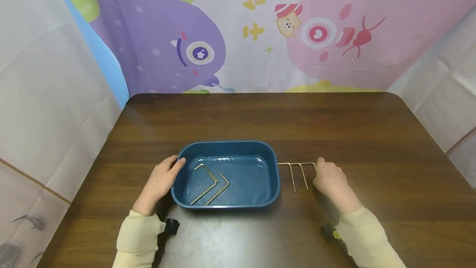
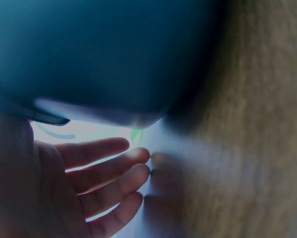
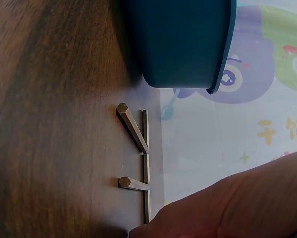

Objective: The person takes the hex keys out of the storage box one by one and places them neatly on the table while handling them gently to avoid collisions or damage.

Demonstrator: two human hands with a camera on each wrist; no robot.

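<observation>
A blue rectangular tray (image 1: 238,207) sits on the table, with several L-shaped hex keys (image 1: 203,193) lying in its left half. My left hand (image 1: 160,181) is at its left side, the thumb laid over the rim. In the left wrist view its other fingers (image 2: 109,196) stretch out below the tray wall, tips down by the tabletop. Right of the tray, brass-coloured hex keys (image 1: 292,179) lie in a row on the wood. At the row's right end my right hand (image 1: 331,181) pinches a hex key (image 1: 309,163), its long arm mostly hidden by the fingers.
The dark wooden table (image 1: 238,115) reaches back to a cartoon-printed curtain (image 1: 245,61). Pale sheets (image 1: 44,73) hang along both sides. A black strap end (image 1: 172,226) shows by the left sleeve.
</observation>
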